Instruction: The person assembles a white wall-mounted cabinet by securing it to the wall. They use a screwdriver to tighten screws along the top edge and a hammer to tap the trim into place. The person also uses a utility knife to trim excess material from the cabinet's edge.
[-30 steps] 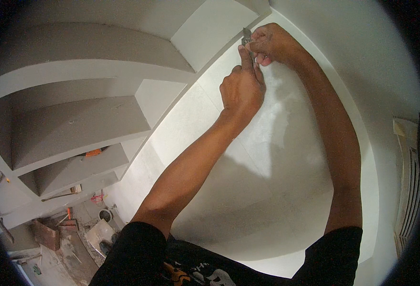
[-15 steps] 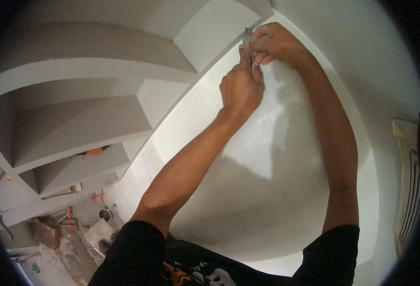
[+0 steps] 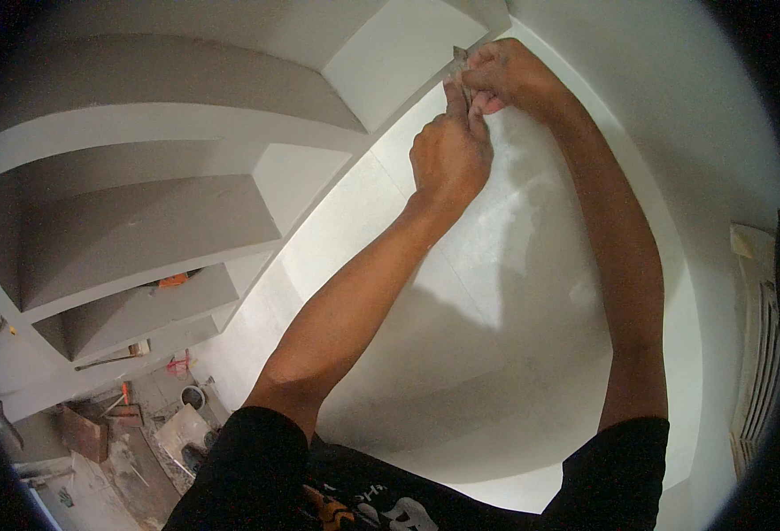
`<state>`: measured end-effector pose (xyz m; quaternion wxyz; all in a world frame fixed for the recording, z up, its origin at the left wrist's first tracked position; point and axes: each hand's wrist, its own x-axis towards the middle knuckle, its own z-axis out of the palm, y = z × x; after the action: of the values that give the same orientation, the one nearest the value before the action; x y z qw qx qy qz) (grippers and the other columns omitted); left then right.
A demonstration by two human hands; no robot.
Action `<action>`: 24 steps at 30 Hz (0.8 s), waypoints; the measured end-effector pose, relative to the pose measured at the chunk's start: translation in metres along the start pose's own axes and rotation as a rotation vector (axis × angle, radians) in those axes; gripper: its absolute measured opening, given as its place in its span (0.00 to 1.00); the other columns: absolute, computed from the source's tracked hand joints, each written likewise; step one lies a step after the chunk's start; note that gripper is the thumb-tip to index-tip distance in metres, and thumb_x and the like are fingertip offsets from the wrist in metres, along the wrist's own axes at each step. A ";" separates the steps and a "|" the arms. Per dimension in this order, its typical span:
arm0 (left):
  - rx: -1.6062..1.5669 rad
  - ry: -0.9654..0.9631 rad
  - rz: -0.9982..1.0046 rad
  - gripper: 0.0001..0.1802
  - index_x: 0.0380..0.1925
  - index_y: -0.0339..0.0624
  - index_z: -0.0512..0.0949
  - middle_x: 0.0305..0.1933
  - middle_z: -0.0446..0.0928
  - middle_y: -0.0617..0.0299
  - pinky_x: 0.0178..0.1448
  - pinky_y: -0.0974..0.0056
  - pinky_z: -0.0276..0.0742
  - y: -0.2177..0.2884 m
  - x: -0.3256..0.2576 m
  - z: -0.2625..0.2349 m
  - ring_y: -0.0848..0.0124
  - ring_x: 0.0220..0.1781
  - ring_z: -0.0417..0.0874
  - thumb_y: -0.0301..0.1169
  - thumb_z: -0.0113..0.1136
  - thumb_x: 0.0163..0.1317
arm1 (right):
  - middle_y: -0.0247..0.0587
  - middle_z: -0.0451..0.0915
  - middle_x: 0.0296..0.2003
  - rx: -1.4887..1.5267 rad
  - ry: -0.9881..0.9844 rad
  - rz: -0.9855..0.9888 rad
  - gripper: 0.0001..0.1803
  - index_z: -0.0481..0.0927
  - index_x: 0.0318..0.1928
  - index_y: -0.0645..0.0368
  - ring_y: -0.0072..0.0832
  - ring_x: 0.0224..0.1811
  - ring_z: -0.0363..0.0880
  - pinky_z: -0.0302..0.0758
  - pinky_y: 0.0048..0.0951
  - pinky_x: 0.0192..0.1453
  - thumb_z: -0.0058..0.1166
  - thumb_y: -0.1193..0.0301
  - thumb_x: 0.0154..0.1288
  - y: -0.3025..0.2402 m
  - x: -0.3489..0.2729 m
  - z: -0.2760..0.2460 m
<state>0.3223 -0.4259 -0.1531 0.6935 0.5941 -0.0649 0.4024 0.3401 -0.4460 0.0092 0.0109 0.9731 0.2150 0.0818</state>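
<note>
Both of my arms reach up to the far end of a pale tiled wall panel (image 3: 443, 265). There my left hand (image 3: 452, 150) is closed, index finger and thumb stretched along a narrow grey scraper (image 3: 460, 57). My right hand (image 3: 509, 75) meets it from the right, its fingers pinched around the same scraper close to the blade. The blade's tip pokes out above the fingers, beside the edge of the shelf unit. Most of the tool is hidden by my fingers, so its exact kind is hard to make out.
White built-in shelves (image 3: 142, 239) fill the left side, with an orange tool (image 3: 173, 280) on a lower one. Below left lie a brown box (image 3: 84, 434), a small bucket (image 3: 193, 396) and a trowel (image 3: 126, 414). A slatted vented unit (image 3: 753, 354) stands at the right.
Both hands stay together on the scraper and have shifted only slightly. The view has moved a little.
</note>
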 end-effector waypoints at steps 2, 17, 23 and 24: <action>-0.001 -0.004 0.015 0.31 0.69 0.24 0.63 0.25 0.81 0.39 0.35 0.44 0.82 -0.003 -0.007 0.005 0.44 0.27 0.85 0.38 0.49 0.74 | 0.43 0.85 0.30 0.006 -0.050 -0.008 0.18 0.81 0.46 0.68 0.24 0.29 0.84 0.84 0.24 0.35 0.66 0.66 0.64 0.009 0.000 -0.003; -0.011 0.012 -0.020 0.30 0.65 0.19 0.66 0.23 0.81 0.38 0.33 0.45 0.82 0.001 -0.015 0.002 0.45 0.26 0.86 0.35 0.50 0.73 | 0.45 0.84 0.30 0.013 -0.002 0.034 0.15 0.82 0.42 0.69 0.26 0.29 0.84 0.85 0.28 0.36 0.65 0.66 0.66 0.002 -0.006 0.007; 0.045 0.101 0.035 0.31 0.66 0.20 0.65 0.23 0.81 0.38 0.33 0.46 0.82 0.000 -0.011 0.006 0.45 0.26 0.86 0.36 0.50 0.73 | 0.46 0.84 0.31 -0.029 -0.005 -0.037 0.16 0.81 0.43 0.70 0.27 0.30 0.85 0.85 0.29 0.37 0.64 0.67 0.67 -0.007 -0.007 0.004; 0.039 0.115 0.031 0.30 0.66 0.20 0.65 0.24 0.81 0.38 0.33 0.46 0.82 0.002 -0.010 0.006 0.45 0.26 0.86 0.36 0.50 0.73 | 0.46 0.84 0.31 -0.038 -0.009 -0.034 0.15 0.81 0.43 0.69 0.27 0.30 0.85 0.85 0.29 0.37 0.64 0.67 0.67 -0.004 -0.007 0.004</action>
<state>0.3167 -0.4361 -0.1555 0.6779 0.5825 -0.0266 0.4478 0.3332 -0.4457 0.0036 0.0316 0.9693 0.2298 0.0811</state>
